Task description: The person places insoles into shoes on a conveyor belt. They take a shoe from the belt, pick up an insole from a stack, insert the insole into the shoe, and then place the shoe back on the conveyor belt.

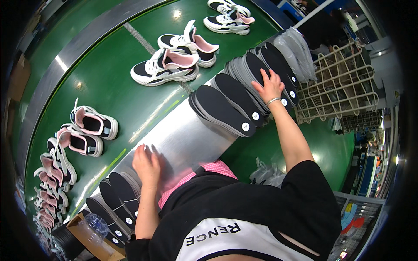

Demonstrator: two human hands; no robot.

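My right hand [271, 87] lies with fingers spread on a fanned row of black insoles [250, 67] with round white stickers. More black insoles [220, 108] lie stacked to its left on the metal ledge [174, 135]. My left hand [146, 163] rests at the ledge, fingers extended and holding nothing that shows. Just below it are bundled insoles [124, 191] with a thin band across them. Beyond the ledge, a white and black sneaker [163, 69] with pink lining stands on the green belt [113, 78], beside its mate [187, 43].
Another sneaker pair [228, 21] stands at the far right of the belt. Several sneakers [52, 174] line its left side. Clear plastic bags [296, 52] adjoin a wire basket [339, 82] at right. A cardboard box [93, 239] with plastic wrap sits lower left.
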